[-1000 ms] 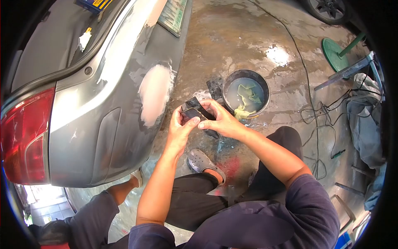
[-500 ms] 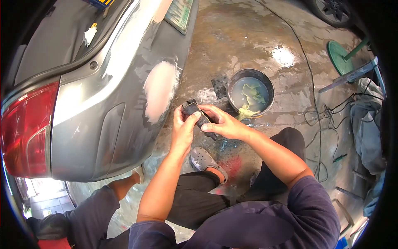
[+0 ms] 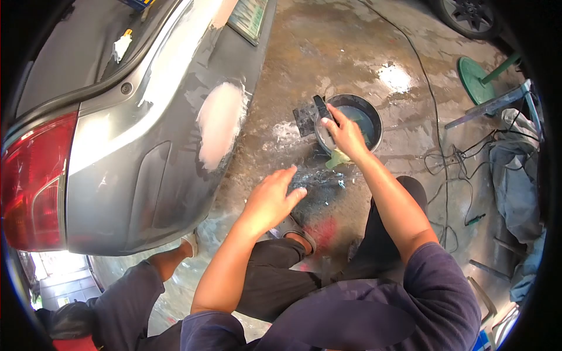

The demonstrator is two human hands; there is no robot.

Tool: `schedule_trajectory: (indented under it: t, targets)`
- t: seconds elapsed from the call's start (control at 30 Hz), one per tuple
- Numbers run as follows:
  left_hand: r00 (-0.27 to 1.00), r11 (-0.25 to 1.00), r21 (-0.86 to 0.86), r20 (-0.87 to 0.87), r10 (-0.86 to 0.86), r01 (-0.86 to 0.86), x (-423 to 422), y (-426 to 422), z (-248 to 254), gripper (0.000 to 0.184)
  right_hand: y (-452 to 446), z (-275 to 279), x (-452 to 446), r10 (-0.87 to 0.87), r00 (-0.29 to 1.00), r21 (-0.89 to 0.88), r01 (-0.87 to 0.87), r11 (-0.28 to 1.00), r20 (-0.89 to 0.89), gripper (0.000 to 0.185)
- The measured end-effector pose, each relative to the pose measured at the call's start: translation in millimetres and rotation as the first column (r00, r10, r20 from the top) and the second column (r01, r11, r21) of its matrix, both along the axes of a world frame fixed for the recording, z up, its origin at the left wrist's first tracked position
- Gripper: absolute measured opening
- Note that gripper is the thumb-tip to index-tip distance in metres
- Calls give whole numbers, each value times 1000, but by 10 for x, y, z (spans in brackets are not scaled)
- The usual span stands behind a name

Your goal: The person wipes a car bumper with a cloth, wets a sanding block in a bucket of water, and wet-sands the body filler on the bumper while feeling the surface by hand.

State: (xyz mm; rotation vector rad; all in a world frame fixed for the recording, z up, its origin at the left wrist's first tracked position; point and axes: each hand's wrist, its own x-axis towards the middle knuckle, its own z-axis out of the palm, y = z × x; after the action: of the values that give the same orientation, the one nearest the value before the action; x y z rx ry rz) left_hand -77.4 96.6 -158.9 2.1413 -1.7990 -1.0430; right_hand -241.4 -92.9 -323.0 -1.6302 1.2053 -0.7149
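My right hand [image 3: 346,136] grips a black sanding block [image 3: 321,107] over the left rim of a dark bucket [image 3: 379,136]. Cloudy water fills the bucket, and a yellow-green cloth [image 3: 338,158] hangs over its near edge, partly behind my hand. My left hand [image 3: 270,200] is empty above the floor, its thumb and fingers apart. To its left is the grey car's rear bumper [image 3: 126,193], with a pale pink filler patch [image 3: 220,126] on the corner. A dark flat sheet [image 3: 304,120] lies on the wet floor beside the bucket.
A black cable [image 3: 432,88] runs along the floor to a tangle on the right. There also stand a green round-based stand [image 3: 475,82] and a metal frame [image 3: 489,105] with draped grey cloth [image 3: 512,181]. Another person's leg [image 3: 167,263] is at lower left.
Both hands held the sanding block together. My left hand has let go and opened, while my right hand has carried the block up and right to the bucket.
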Motion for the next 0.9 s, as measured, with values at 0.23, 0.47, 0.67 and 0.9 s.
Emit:
schedule_trajectory:
  t: [0.23, 0.47, 0.67, 0.9]
  targets:
    - [947, 964, 20, 182, -266, 267, -146, 311, 31, 67, 32, -668, -210, 112, 809, 89, -75, 993, -577, 53]
    - [944, 955, 36, 150, -296, 294, -295, 334, 87, 66, -8, -709, -190, 158, 775, 168, -67, 983, -612, 56]
    - [945, 953, 55, 125, -303, 298, -304, 390, 52, 67, -36, -714, -148, 226, 720, 239, -85, 967, -656, 58]
    - [862, 903, -158, 399, -313, 401, -302, 398, -29, 65, -22, -632, -147, 241, 736, 273, -79, 959, -633, 61]
